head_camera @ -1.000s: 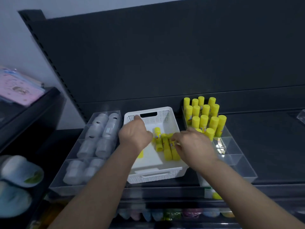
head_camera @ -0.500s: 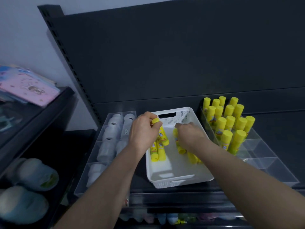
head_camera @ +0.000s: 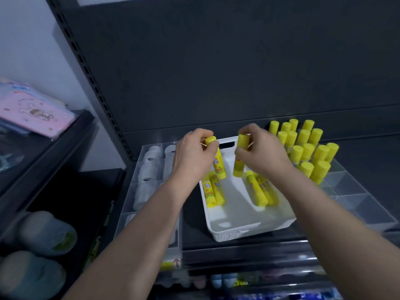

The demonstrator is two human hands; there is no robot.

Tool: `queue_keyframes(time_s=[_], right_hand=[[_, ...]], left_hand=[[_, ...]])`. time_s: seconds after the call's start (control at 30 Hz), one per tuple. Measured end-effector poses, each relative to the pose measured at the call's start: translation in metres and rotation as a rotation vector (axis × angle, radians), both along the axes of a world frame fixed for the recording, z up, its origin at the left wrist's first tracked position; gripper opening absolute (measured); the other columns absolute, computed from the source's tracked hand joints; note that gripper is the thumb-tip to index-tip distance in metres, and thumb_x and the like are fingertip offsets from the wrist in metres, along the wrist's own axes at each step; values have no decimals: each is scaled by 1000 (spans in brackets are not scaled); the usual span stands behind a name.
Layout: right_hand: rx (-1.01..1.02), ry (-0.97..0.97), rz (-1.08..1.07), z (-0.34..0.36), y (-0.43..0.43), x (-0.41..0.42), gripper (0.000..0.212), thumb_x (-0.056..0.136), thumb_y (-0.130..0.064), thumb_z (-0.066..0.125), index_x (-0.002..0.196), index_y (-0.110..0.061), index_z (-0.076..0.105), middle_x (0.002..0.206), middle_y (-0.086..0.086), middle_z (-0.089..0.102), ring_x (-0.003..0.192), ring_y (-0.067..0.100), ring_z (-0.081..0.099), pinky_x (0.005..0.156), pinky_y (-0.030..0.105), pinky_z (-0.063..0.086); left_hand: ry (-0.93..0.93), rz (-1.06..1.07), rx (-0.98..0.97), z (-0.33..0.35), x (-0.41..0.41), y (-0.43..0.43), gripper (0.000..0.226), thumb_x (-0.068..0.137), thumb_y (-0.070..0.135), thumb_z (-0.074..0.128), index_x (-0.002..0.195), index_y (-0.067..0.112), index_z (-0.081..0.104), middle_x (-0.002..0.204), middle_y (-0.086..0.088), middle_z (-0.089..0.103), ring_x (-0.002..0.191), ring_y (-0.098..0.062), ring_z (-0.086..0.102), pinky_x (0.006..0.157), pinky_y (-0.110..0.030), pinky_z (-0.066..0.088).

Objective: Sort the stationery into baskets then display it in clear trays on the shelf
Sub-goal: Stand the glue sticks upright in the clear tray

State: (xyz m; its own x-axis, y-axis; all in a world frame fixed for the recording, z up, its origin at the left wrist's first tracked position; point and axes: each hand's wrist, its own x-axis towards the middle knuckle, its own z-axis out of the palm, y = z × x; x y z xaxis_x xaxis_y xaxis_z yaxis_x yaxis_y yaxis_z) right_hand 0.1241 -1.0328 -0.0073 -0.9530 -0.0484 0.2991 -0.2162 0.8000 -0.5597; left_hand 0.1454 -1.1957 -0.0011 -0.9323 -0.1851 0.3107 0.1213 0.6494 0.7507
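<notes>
A white basket [head_camera: 249,231] stands on the dark shelf with several yellow glue sticks [head_camera: 258,192] lying in it. My left hand [head_camera: 193,156] grips one yellow glue stick [head_camera: 218,164] upright above the basket's back left. My right hand [head_camera: 263,153] grips another yellow glue stick [head_camera: 240,158] upright beside it. To the right, a clear tray [head_camera: 357,202] holds several yellow glue sticks [head_camera: 307,148] standing in its back compartments; its front compartments are bare.
A clear tray [head_camera: 138,204] of white tape rolls sits left of the basket. On a side shelf at the left lie pink packets [head_camera: 36,112], with pale rolls [head_camera: 43,234] below. Lower shelves at the bottom hold coloured items. A dark back panel rises behind.
Both hands have risen from the basket floor, each lifting a glue stick upright. The camera view has shifted left, so the basket and trays appear further right.
</notes>
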Motion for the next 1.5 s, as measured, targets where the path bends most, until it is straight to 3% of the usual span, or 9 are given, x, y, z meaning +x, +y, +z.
queue_keyframes(time_s=[0.2, 0.33, 0.5, 0.67, 0.9, 1.07, 1.33, 1.43, 1.5], right_hand=[[-320, 151, -134, 59, 82, 43, 28, 76, -24, 62, 103, -32, 59, 76, -10, 64, 72, 11, 63, 71, 34, 54], [-292, 177, -229, 66, 153, 60, 25, 80, -25, 59, 103, -35, 58, 77, -11, 65, 77, 11, 64, 77, 40, 54], [-114, 103, -291, 50, 217, 74, 31, 83, -24, 58, 112, -33, 56, 84, -8, 66, 88, 21, 63, 77, 36, 49], [-126, 28, -206, 26, 250, 70, 32, 83, -23, 60, 112, -35, 55, 87, -10, 66, 89, 16, 64, 74, 29, 47], [-91, -15, -23, 3, 253, 53, 30, 81, -16, 63, 108, -27, 56, 91, -6, 68, 90, 18, 64, 78, 37, 52], [44, -23, 75, -15, 244, 41, 35, 81, -17, 60, 115, -25, 56, 105, 0, 64, 97, 23, 61, 77, 36, 50], [251, -95, 100, -26, 236, 37, 40, 85, -19, 53, 123, -28, 49, 117, 1, 59, 102, 28, 58, 73, 34, 44], [263, 75, 51, -16, 231, 41, 46, 83, -20, 57, 127, -27, 50, 122, -1, 56, 108, 26, 54, 76, 34, 43], [211, 254, 54, -4, 222, 46, 43, 80, -16, 62, 122, -25, 57, 115, -1, 60, 103, 26, 56, 75, 34, 45]], left_hand=[[130, -116, 224, 32, 3, 71, 27, 76, 33, 61, 100, 24, 70, 80, 10, 66, 80, -19, 66, 80, -42, 55], [151, -266, 235, 39, 7, 142, 26, 81, 27, 63, 105, 21, 70, 83, 6, 68, 75, -15, 64, 81, -41, 55], [67, -347, 11, 28, 11, 214, 25, 87, 23, 64, 112, 23, 67, 95, 0, 69, 90, -20, 64, 85, -34, 50], [-11, -337, -275, 6, 11, 251, 30, 92, 24, 59, 122, 22, 61, 119, -1, 64, 112, -22, 57, 95, -35, 44], [-101, -248, -595, -13, 13, 256, 32, 93, 32, 56, 125, 30, 58, 117, -7, 58, 115, -25, 50, 89, -30, 40], [-46, -214, -497, -15, 18, 250, 40, 90, 35, 61, 130, 28, 56, 123, 0, 59, 119, -18, 47, 94, -29, 38], [4, -81, -382, -10, 22, 224, 26, 95, 21, 54, 120, 23, 62, 119, 3, 62, 115, -16, 50, 91, -28, 40], [30, 12, -322, -7, 22, 203, 26, 94, 15, 53, 117, 21, 64, 116, 2, 65, 113, -18, 54, 91, -30, 42], [39, 122, -291, -3, 22, 185, 26, 93, 11, 51, 113, 19, 66, 113, 1, 68, 109, -20, 59, 90, -33, 46]])
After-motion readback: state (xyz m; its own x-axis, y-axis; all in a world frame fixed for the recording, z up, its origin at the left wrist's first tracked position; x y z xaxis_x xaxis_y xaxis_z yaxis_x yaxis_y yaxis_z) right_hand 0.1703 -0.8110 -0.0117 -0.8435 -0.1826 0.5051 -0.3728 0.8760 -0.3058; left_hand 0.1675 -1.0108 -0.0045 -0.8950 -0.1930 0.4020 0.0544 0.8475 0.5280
